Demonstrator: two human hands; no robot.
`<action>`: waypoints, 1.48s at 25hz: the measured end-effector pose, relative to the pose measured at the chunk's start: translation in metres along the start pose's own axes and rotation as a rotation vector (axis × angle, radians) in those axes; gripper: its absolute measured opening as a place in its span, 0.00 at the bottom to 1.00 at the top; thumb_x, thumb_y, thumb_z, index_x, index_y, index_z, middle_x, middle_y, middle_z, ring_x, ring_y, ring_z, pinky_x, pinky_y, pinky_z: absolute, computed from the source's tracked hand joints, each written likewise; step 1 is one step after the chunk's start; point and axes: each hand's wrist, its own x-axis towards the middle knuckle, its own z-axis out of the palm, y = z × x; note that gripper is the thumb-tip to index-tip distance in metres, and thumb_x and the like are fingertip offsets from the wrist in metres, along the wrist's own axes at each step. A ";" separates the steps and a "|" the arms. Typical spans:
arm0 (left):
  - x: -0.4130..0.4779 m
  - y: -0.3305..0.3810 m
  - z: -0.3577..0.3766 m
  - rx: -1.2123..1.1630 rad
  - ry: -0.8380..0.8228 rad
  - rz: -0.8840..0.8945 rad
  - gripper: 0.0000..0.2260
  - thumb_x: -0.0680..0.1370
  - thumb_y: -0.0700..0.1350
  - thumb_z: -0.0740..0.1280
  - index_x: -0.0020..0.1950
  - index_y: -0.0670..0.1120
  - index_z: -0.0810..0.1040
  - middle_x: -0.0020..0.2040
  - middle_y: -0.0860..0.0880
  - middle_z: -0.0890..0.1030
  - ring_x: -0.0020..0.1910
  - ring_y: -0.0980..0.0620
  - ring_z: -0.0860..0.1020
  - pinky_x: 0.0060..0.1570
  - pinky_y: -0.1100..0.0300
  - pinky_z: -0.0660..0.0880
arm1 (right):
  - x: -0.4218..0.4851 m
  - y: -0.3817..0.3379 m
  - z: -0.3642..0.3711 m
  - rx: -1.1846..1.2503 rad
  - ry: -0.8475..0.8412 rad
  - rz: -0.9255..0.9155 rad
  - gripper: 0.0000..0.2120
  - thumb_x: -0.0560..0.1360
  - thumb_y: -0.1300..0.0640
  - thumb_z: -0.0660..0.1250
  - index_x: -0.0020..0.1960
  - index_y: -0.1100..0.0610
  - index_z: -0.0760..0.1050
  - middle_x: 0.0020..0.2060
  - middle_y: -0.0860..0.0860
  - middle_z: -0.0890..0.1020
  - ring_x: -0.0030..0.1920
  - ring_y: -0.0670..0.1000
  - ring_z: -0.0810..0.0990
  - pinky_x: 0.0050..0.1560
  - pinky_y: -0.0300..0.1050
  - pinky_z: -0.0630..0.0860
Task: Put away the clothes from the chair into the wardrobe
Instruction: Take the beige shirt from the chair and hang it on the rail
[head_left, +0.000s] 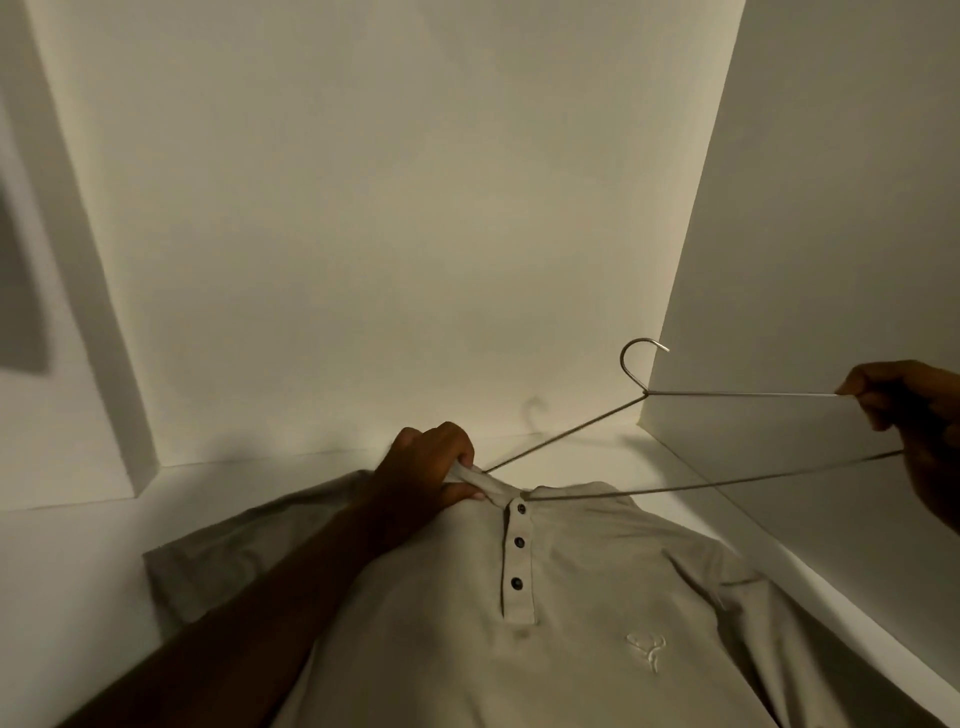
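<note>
A beige long-sleeved shirt with three dark buttons lies front up on the white wardrobe shelf. My left hand pinches the shirt's collar at its left side. My right hand grips the right end of a thin metal hanger. The hanger's left end is tucked into the collar opening, and its hook points up towards the back wall.
The white back wall of the compartment stands behind the shirt. A white side panel closes the right side, and another upright panel stands at the left. Light is dim.
</note>
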 end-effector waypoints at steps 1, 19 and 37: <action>0.001 0.004 -0.002 -0.028 0.013 0.013 0.15 0.71 0.60 0.67 0.43 0.50 0.71 0.40 0.55 0.74 0.35 0.58 0.69 0.40 0.62 0.66 | 0.000 -0.001 0.004 -0.019 -0.022 -0.004 0.13 0.81 0.54 0.55 0.55 0.48 0.78 0.42 0.47 0.78 0.42 0.52 0.77 0.44 0.53 0.76; 0.052 0.045 -0.022 -0.336 0.110 -0.423 0.15 0.76 0.56 0.64 0.35 0.50 0.80 0.31 0.56 0.82 0.32 0.59 0.80 0.48 0.52 0.77 | -0.030 -0.091 0.144 0.311 0.025 0.143 0.13 0.77 0.63 0.67 0.60 0.53 0.73 0.54 0.41 0.80 0.56 0.40 0.77 0.58 0.36 0.72; 0.043 0.013 -0.059 -0.111 -0.178 -0.705 0.13 0.76 0.54 0.62 0.47 0.45 0.78 0.51 0.46 0.79 0.55 0.44 0.77 0.57 0.52 0.61 | -0.070 -0.104 0.153 0.155 -0.155 0.424 0.25 0.74 0.33 0.59 0.31 0.52 0.67 0.26 0.46 0.71 0.30 0.45 0.69 0.38 0.47 0.68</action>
